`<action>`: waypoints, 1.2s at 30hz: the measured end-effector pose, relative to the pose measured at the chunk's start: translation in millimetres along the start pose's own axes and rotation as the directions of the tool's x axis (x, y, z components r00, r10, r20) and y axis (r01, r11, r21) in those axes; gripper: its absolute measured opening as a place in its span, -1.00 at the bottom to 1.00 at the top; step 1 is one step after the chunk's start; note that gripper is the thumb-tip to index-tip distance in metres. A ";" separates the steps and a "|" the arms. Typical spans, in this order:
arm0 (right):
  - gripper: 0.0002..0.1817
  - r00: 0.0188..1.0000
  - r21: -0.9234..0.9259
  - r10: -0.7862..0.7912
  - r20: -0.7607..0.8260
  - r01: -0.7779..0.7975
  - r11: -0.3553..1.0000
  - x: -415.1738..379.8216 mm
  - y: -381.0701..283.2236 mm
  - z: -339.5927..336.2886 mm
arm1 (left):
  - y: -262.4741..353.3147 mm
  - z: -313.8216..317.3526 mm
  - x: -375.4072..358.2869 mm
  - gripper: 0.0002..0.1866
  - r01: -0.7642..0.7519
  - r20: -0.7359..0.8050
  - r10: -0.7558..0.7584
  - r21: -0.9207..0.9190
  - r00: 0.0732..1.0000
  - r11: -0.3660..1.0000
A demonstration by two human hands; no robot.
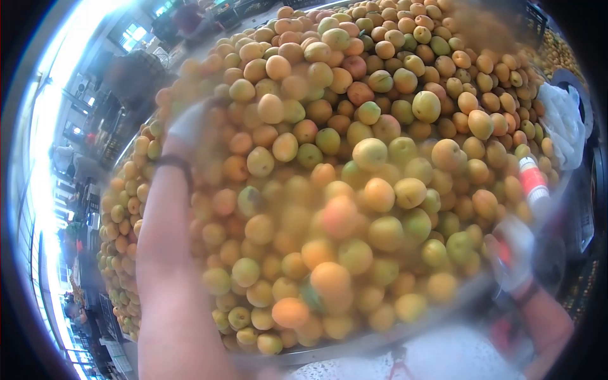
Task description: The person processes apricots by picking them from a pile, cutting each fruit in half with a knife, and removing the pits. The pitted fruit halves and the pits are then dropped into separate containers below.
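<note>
A large heap of orange, yellow and green round fruits (pixel 329 142) fills the middle of the view. At the left of the heap, my left hand (pixel 190 123), in a whitish glove, reaches in among the fruits; its fingers are blurred and hidden. My right hand (pixel 514 253), also in a whitish glove, is at the lower right beside the heap's edge. Something reddish shows at its palm, too blurred to name. Just above this hand lies a white and red tube-shaped object (pixel 534 180).
A metal rim (pixel 361 347) runs along the near edge of the heap. Crumpled clear plastic (pixel 562 123) lies at the right. More fruits (pixel 557 57) show at the far upper right. Blurred people and shelves stand at the far left, by bright windows.
</note>
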State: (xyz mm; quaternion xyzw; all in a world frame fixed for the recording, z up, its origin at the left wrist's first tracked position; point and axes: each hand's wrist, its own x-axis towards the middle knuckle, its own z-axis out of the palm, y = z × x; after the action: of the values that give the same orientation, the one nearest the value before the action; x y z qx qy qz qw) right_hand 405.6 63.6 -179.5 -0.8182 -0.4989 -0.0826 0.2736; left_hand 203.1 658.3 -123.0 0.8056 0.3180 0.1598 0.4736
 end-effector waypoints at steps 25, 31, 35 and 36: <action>-0.84 0.999 0.018 -0.023 -0.037 0.024 1.000 -4.0 2.1 -4.4 | 95.8 107.1 -140.6 -0.45 -0.099 0.123 0.001 0.792 0.992 0.603; -0.84 0.998 0.025 -0.026 -0.052 0.027 0.999 -4.5 2.8 -1.3 | 118.1 89.7 -182.3 -0.57 -0.203 0.240 0.101 0.452 0.966 0.869; -0.85 0.999 0.013 -0.007 -0.033 0.007 1.000 -7.1 5.5 2.0 | 82.1 26.9 -134.8 -0.58 -0.235 -0.048 0.315 0.563 0.948 0.792; -0.85 0.999 0.016 -0.004 -0.035 0.004 1.000 -6.8 5.7 2.2 | 54.3 -0.4 -111.9 -0.59 -0.330 0.074 0.446 0.781 0.892 0.530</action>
State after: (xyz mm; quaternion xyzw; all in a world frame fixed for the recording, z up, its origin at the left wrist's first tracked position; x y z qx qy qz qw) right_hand 406.9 57.6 -186.2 -0.8133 -0.4964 -0.0935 0.2887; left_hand 138.9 565.3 -71.0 0.9665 0.1989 0.1621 0.0088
